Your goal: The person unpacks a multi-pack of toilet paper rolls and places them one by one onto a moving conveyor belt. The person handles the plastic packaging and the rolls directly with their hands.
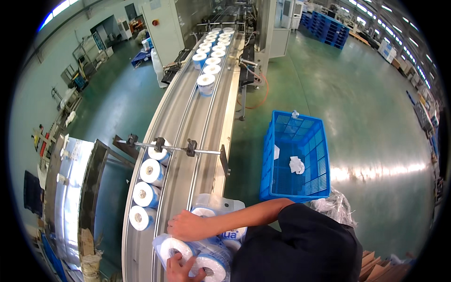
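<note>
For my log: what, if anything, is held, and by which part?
Right hand touches a wrapped roll pack's left side, left hand its nearest rolls; whether either grip is closed, I can't tell.

Clear plastic pack (pixel 212 248), white rolls (pixel 217 270) inside (blue print showing), at near end of conveyor (pixel 179 182)

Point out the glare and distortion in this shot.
In the head view, white glare streaks the floor right of the crate and brightens the panel at left; also in the head view, the conveyor bows toward the fisheye rim, with black corners, and the pack shows small highlights on its film.
</note>
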`<move>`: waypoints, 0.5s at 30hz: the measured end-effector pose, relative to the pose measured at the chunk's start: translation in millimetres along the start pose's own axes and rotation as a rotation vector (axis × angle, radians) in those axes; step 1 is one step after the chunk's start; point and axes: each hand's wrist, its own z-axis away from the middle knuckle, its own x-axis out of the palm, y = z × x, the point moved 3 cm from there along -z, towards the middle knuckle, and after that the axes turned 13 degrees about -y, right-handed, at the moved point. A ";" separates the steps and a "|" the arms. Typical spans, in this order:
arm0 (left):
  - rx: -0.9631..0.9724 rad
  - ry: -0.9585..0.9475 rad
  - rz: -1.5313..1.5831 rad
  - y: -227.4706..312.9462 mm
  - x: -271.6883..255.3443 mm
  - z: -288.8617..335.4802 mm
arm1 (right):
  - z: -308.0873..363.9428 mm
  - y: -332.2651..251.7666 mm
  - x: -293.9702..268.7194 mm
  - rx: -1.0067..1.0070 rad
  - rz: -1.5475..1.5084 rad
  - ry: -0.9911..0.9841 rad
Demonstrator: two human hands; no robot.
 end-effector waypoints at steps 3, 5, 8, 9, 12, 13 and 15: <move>-0.032 -0.025 0.027 9.8 0.9 0.7 | -10.9 5.7 2.0 0.048 -0.185 -0.101; -0.038 -0.021 0.036 10.6 3.4 2.6 | -19.2 9.4 6.8 0.095 -0.328 -0.171; -0.027 -0.020 0.030 7.7 10.7 8.7 | -31.3 15.9 23.3 0.155 -0.450 -0.219; -0.027 -0.019 0.024 6.3 12.5 11.2 | -36.0 14.5 29.4 0.160 -0.420 -0.218; -0.099 -0.098 -0.020 2.7 16.9 24.7 | -49.5 8.3 47.1 0.135 -0.259 -0.209; -0.022 0.046 -0.087 -7.9 23.6 24.6 | -54.7 -0.3 56.6 0.092 -0.210 -0.220; 0.016 0.003 -0.061 -5.8 26.1 18.2 | -53.6 16.7 88.4 0.068 -0.133 -0.208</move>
